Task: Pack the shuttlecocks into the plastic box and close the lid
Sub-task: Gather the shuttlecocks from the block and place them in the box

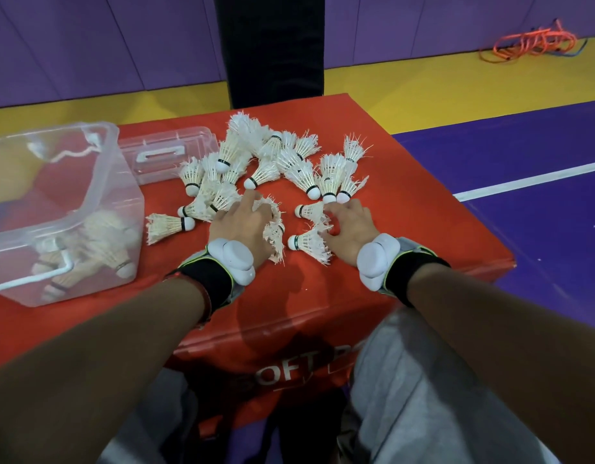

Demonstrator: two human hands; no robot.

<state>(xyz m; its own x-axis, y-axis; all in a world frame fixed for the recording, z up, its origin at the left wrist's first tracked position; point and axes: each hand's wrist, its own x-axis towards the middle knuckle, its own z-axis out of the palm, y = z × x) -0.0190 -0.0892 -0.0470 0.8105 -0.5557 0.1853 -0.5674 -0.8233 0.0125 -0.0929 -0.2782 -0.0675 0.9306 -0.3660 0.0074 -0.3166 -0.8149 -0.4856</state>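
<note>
Several white feather shuttlecocks (pixel 272 159) lie scattered on a red padded block (pixel 423 236). A clear plastic box (pixel 98 182) stands open at the left with a few shuttlecocks (pixel 105 249) inside. Its clear lid (pixel 175 152) with a white handle lies flat behind the box. My left hand (pixel 246 226) rests over the pile, fingers curled around shuttlecocks (pixel 274 229) whose feathers stick out at its right. My right hand (pixel 349 229) presses on two shuttlecocks (pixel 309 242) lying on their sides, fingers closing on their feathers.
A black padded post (pixel 272 45) rises behind the block. Orange cord (pixel 534 41) lies coiled on the yellow floor at the far right. Purple court floor with a white line (pixel 530 180) runs to the right. My knees in grey trousers (pixel 423 396) are below the block.
</note>
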